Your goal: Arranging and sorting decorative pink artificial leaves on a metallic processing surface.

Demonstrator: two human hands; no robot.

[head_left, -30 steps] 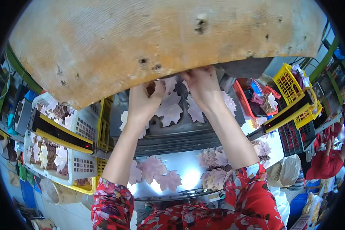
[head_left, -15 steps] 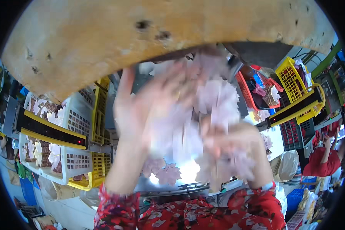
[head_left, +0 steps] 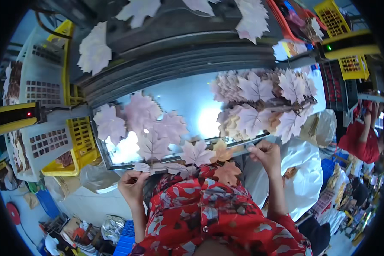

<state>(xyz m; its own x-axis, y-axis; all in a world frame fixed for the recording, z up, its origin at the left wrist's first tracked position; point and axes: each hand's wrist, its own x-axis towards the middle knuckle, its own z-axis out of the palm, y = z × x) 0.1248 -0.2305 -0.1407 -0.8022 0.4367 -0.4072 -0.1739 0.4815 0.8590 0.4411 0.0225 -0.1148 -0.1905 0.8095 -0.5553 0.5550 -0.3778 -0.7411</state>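
Observation:
My left hand (head_left: 133, 184) is closed in a pinch at the left front edge of a shiny metal tray (head_left: 185, 96). Its fingertips are beside a pale mauve leaf cutout (head_left: 143, 167); what they hold, if anything, cannot be made out. At the right front edge, my right hand (head_left: 267, 157) is also pinched closed, its fingertips close to the rim. Several loose leaf cutouts (head_left: 153, 145) overlap on the tray's left side. Thicker stacks of leaves (head_left: 256, 87) cover its right side. A brown leaf (head_left: 227, 173) hangs over the front edge against the red flowered clothing.
Beyond the tray is a dark ridged machine bed (head_left: 179, 55) with more leaves (head_left: 94, 49) on it. Yellow-black bars (head_left: 15, 119) flank it. White and yellow baskets (head_left: 47, 141) stand left, a red basket (head_left: 281, 19) far right. A person in red (head_left: 360, 141) is at right.
My hands have moved from amid the blurred leaves to the tray's front edge, apart from each other. The tan board no longer blocks the view. The right bar's light has turned from red to green.

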